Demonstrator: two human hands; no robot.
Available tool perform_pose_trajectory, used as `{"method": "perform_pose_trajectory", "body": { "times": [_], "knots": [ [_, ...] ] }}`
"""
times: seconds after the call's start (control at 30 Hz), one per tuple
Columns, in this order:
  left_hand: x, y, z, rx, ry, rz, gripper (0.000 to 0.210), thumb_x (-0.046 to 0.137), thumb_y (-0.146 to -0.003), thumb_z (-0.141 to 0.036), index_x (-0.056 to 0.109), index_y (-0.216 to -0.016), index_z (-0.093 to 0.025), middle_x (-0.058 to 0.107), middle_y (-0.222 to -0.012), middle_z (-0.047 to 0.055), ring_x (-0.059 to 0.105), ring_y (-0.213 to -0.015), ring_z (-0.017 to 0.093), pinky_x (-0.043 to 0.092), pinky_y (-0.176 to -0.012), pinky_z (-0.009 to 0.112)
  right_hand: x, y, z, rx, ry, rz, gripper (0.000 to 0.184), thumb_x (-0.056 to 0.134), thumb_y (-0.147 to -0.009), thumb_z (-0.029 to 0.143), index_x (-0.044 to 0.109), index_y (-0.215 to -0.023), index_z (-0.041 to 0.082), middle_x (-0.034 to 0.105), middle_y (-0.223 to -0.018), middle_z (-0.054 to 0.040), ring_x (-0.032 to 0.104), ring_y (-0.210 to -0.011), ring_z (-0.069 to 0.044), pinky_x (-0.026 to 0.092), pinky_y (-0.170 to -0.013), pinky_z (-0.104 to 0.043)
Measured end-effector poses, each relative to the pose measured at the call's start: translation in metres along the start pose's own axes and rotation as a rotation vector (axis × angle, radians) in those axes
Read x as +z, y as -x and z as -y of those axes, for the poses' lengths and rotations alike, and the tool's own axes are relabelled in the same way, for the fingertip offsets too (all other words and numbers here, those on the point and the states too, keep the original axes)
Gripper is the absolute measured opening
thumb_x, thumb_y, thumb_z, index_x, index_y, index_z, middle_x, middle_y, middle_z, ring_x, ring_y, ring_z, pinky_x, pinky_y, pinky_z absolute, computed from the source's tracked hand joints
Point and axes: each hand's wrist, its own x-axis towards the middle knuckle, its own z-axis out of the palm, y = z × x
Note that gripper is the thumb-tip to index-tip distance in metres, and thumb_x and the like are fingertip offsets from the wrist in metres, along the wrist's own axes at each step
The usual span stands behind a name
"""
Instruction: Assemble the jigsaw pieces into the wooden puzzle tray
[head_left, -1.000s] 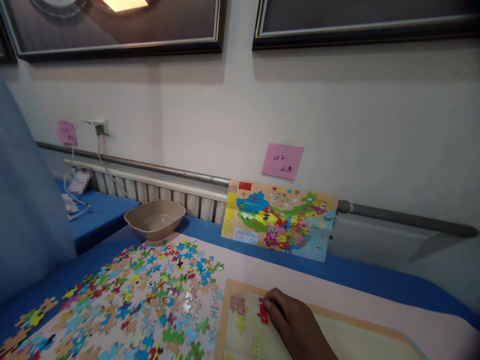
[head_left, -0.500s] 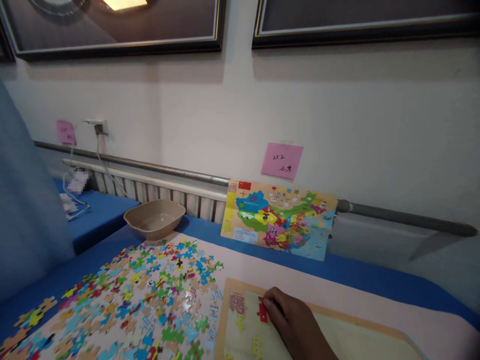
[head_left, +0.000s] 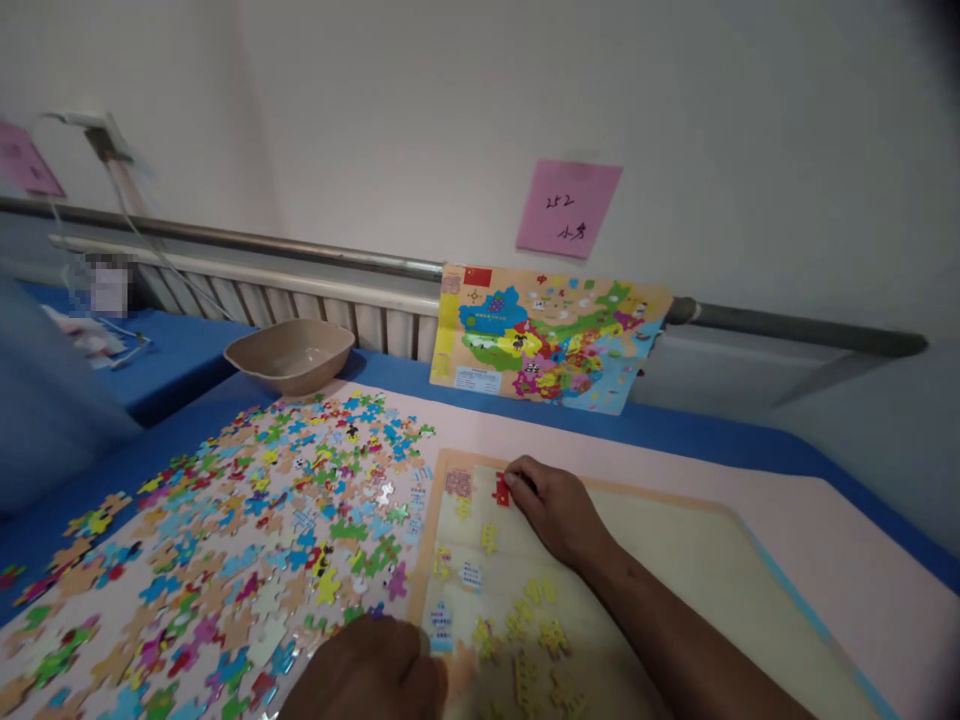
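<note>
My right hand (head_left: 559, 505) pinches a red jigsaw puzzle piece (head_left: 502, 489) against the upper left of the puzzle board (head_left: 660, 560). The board has a tan and blue border and a pale bare middle. Left of the red piece, a patterned tan-and-pink corner section (head_left: 458, 483) lies inside the border. At the bottom edge, my left hand (head_left: 367, 670) is closed, fingers curled under, over the board's left border; what it holds, if anything, is hidden. Several loose yellow pieces (head_left: 517, 620) lie on the board between the hands.
Many mixed jigsaw pieces (head_left: 247, 530) spread over the pink sheet at left. A beige basin (head_left: 292, 358) stands behind them. The reference map picture (head_left: 551, 340) leans on the pipe (head_left: 802, 325) along the wall. A pink note (head_left: 570, 208) hangs above it.
The view has tilted down, showing more of the board. My left hand has come into view at the bottom. My right hand still has the red piece at the board's upper left.
</note>
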Motion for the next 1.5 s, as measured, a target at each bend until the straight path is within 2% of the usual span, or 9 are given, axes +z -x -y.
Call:
{"method": "perform_pose_trajectory", "body": {
  "times": [0.1, 0.17, 0.3, 0.53, 0.73, 0.83, 1.07, 1.5],
  "knots": [
    [-0.01, -0.001, -0.002, -0.011, -0.01, -0.049, 0.02, 0.064, -0.09, -0.006, 0.062, -0.085, -0.025, 0.067, -0.076, 0.0, 0.06, -0.064, 0.019, 0.031, -0.057, 0.035, 0.0, 0.0, 0.0, -0.003, -0.002, -0.007, 0.027, 0.047, -0.103, 0.038, 0.068, -0.094, 0.025, 0.078, -0.091, -0.0023, 0.069, -0.082, -0.021, 0.042, -0.072, -0.03],
    [-0.018, -0.001, -0.004, -0.009, -0.017, -0.043, 0.021, 0.062, -0.087, -0.003, 0.062, -0.083, -0.024, 0.067, -0.075, 0.0, 0.06, -0.064, 0.018, 0.032, -0.058, 0.034, 0.0, 0.001, 0.0, -0.008, -0.001, -0.013, 0.026, 0.047, -0.104, 0.037, 0.068, -0.094, 0.025, 0.078, -0.092, -0.0023, 0.069, -0.082, -0.021, 0.042, -0.073, -0.03],
    [-0.031, 0.003, -0.004, -0.062, 0.057, 0.013, 0.019, 0.06, -0.087, -0.004, 0.06, -0.082, -0.023, 0.067, -0.079, 0.0, 0.057, -0.065, 0.017, 0.032, -0.059, 0.032, 0.0, 0.001, 0.0, -0.012, 0.001, -0.017, 0.024, 0.049, -0.104, 0.035, 0.068, -0.095, 0.024, 0.077, -0.093, -0.0021, 0.069, -0.083, -0.02, 0.041, -0.075, -0.03],
    [-0.033, 0.008, 0.0, -0.13, 0.185, 0.12, 0.017, 0.061, -0.087, -0.007, 0.062, -0.09, -0.024, 0.07, -0.093, 0.001, 0.062, -0.078, 0.018, 0.038, -0.07, 0.03, 0.001, 0.001, 0.001, -0.011, 0.013, -0.028, 0.023, 0.051, -0.105, 0.033, 0.069, -0.095, 0.024, 0.078, -0.095, -0.0016, 0.069, -0.085, -0.019, 0.039, -0.073, -0.029],
    [-0.05, 0.001, -0.007, -0.204, 0.2, 0.281, 0.018, 0.055, -0.089, -0.007, 0.064, -0.089, -0.022, 0.07, -0.095, 0.003, 0.064, -0.083, 0.019, 0.038, -0.071, 0.03, 0.0, 0.002, 0.002, -0.01, 0.016, -0.032, 0.02, 0.053, -0.105, 0.03, 0.069, -0.094, 0.024, 0.078, -0.092, -0.0007, 0.068, -0.082, -0.018, 0.038, -0.072, -0.028],
    [-0.056, 0.001, -0.009, -0.232, 0.247, 0.271, 0.018, 0.053, -0.09, -0.007, 0.063, -0.089, -0.022, 0.069, -0.095, 0.003, 0.062, -0.086, 0.019, 0.036, -0.074, 0.031, 0.0, 0.002, 0.003, -0.004, 0.006, -0.03, 0.02, 0.052, -0.105, 0.03, 0.068, -0.094, 0.024, 0.078, -0.094, -0.0009, 0.068, -0.083, -0.018, 0.038, -0.073, -0.028],
    [-0.057, 0.003, -0.008, -0.25, 0.331, 0.211, 0.015, 0.052, -0.088, -0.008, 0.058, -0.082, -0.021, 0.065, -0.087, 0.0, 0.055, -0.079, 0.017, 0.031, -0.071, 0.031, 0.0, 0.001, 0.003, -0.007, -0.001, -0.026, 0.022, 0.052, -0.105, 0.031, 0.069, -0.095, 0.023, 0.077, -0.092, -0.0021, 0.067, -0.083, -0.019, 0.038, -0.073, -0.028],
    [-0.068, -0.001, -0.005, -0.311, 0.422, 0.227, 0.011, 0.056, -0.081, -0.01, 0.057, -0.077, -0.021, 0.063, -0.08, -0.002, 0.054, -0.077, 0.015, 0.029, -0.07, 0.029, 0.001, 0.0, 0.0, -0.012, 0.006, -0.039, 0.018, 0.054, -0.103, 0.029, 0.069, -0.094, 0.023, 0.077, -0.09, -0.0022, 0.065, -0.08, -0.019, 0.035, -0.07, -0.028]
  ]
}}
